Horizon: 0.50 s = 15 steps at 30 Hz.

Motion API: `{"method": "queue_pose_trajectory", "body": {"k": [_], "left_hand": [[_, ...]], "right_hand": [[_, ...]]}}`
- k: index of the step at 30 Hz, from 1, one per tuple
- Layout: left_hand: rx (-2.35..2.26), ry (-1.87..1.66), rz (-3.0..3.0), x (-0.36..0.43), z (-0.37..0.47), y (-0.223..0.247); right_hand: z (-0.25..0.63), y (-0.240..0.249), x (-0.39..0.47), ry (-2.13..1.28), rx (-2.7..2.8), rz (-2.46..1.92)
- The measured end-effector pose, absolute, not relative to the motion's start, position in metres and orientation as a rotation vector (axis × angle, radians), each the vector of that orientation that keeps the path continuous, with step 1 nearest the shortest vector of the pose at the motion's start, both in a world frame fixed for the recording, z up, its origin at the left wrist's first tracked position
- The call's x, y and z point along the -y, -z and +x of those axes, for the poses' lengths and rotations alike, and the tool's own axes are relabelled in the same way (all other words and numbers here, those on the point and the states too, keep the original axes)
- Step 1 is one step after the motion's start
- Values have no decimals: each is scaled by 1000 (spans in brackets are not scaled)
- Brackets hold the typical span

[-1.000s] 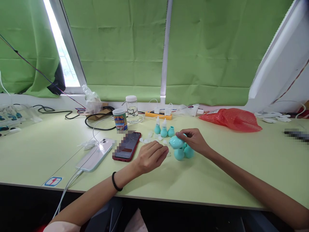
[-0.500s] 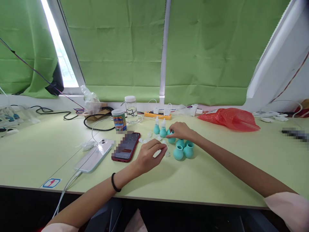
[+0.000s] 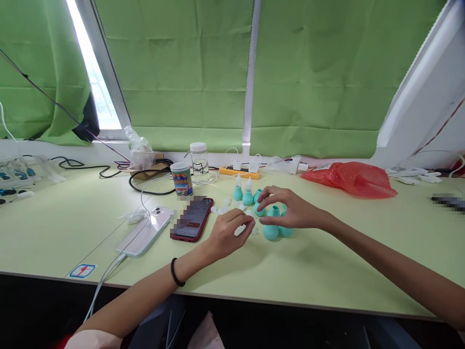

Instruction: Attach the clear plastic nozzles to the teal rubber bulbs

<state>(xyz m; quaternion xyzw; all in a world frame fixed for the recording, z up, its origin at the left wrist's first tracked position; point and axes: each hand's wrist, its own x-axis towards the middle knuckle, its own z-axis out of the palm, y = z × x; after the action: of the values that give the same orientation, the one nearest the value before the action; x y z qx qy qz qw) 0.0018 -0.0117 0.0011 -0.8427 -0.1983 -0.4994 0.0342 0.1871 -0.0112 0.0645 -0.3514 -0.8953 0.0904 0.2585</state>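
My left hand (image 3: 232, 232) is closed in a pinch over the table, thumb against forefinger. A small pale bit shows at its fingertips, too little to name. My right hand (image 3: 286, 206) hovers above the teal bulbs, thumb and fingers apart. Beside its fingertips stands one teal bulb (image 3: 259, 210); another open-necked teal bulb (image 3: 271, 232) is below the hand, with more partly hidden by it. Behind them, two bulbs wear clear pointed tips, including a tipped bulb (image 3: 248, 196). Small translucent white pieces (image 3: 222, 210) lie loose left of the bulbs.
A red-cased phone (image 3: 194, 220) and a pale charging phone (image 3: 145, 232) lie to the left. Behind are a printed tub (image 3: 181, 179), a lidded jar (image 3: 199, 165) and an orange power strip (image 3: 228, 171). Red plastic wrap (image 3: 352, 179) lies at the back right.
My right hand has drawn back from the bulb near the tipped ones, toward me and right, and its fingers have spread. My left hand keeps its pinch in nearly the same place.
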Motion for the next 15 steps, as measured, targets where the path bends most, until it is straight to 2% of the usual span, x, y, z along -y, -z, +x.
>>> {"method": "queue_pose_trajectory", "body": {"k": [8, 15], "left_hand": [[591, 1515, -2584, 12, 2, 2], [575, 1617, -2519, 15, 0, -2]], "right_hand": [[185, -54, 11, -286, 2459, -822], [213, -75, 31, -307, 2491, -939]]}}
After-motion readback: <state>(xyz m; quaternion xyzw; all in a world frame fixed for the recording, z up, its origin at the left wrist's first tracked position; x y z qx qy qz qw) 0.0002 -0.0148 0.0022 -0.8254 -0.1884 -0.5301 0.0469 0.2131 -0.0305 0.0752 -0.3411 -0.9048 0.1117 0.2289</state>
